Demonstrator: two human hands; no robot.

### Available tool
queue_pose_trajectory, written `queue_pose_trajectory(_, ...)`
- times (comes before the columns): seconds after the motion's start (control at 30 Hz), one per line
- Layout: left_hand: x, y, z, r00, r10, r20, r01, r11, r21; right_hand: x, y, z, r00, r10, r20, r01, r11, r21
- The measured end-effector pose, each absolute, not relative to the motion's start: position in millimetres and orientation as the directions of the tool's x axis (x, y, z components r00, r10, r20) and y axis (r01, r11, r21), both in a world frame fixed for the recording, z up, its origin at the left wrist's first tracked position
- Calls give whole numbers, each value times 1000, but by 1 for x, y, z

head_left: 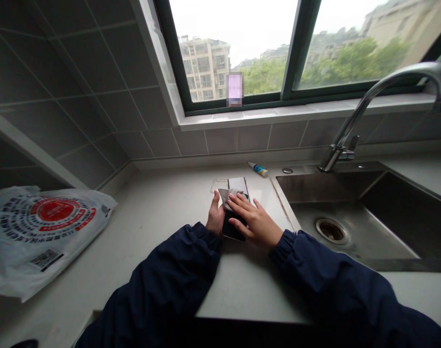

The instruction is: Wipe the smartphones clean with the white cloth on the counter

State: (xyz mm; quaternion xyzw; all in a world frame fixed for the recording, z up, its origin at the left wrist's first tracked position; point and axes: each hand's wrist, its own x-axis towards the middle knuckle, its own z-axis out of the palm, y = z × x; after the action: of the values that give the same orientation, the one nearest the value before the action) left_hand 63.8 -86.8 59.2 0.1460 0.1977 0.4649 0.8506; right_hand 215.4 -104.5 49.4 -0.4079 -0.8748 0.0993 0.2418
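Navy sleeves (162,275) with gathered cuffs across the bottom of the view, both forearms reaching out over a pale stone table (158,270). Left grip (215,218) curled around the edge of a black smartphone (230,228), thumb upright just beside a folded grey cloth (228,197). Right grip (255,221) spread flat, fingers apart and pressing the cloth against the phone, no pinch. Phone low on the table, left of the sink. Just beyond, a flat pale rectangular piece (238,185), exact kind unclear, and a clear plastic square (219,185); then a small blue-and-yellow tube (257,169). To the right, a stainless steel sink (336,212) with its drain (331,230) and a curved chrome faucet (365,99). To the left, a white plastic bag (42,237) printed in red. Farthest, a grey tile wall (108,92) and a window (296,48) onto apartment blocks and trees.
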Motion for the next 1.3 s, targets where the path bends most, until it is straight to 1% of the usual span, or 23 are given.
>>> queue_pose_trajectory(0.23, 64, -86, 56, 476, 856, -199, -743, 513, 430, 216, -103, 51, -553, 775, 306, 666, 632, -397)
queue_pose_trajectory(0.5, 64, -88, 62, 469, 852, -235, -726, 523, 446, 217, -103, 51, -536, 785, 310, 667, 620, -413)
queue_pose_trajectory(0.67, 64, -88, 61, 486, 848, -211, -714, 524, 464, 218, -100, 49, -472, 821, 321, 699, 570, -432)
queue_pose_trajectory(0.87, 60, -87, 51, 518, 844, -140, -702, 513, 495, 218, -97, 44, -372, 859, 353, 713, 508, -484)
queue_pose_trajectory(1.0, 61, -88, 52, 516, 846, -135, -699, 507, 504, 219, -96, 41, -370, 861, 350, 700, 506, -504)
queue_pose_trajectory(1.13, 64, -89, 57, 510, 849, -136, -705, 504, 500, 219, -95, 41, -379, 864, 332, 709, 502, -495)
queue_pose_trajectory(1.3, 63, -89, 58, 515, 848, -128, -708, 504, 494, 220, -94, 40, -378, 860, 343, 715, 507, -481)
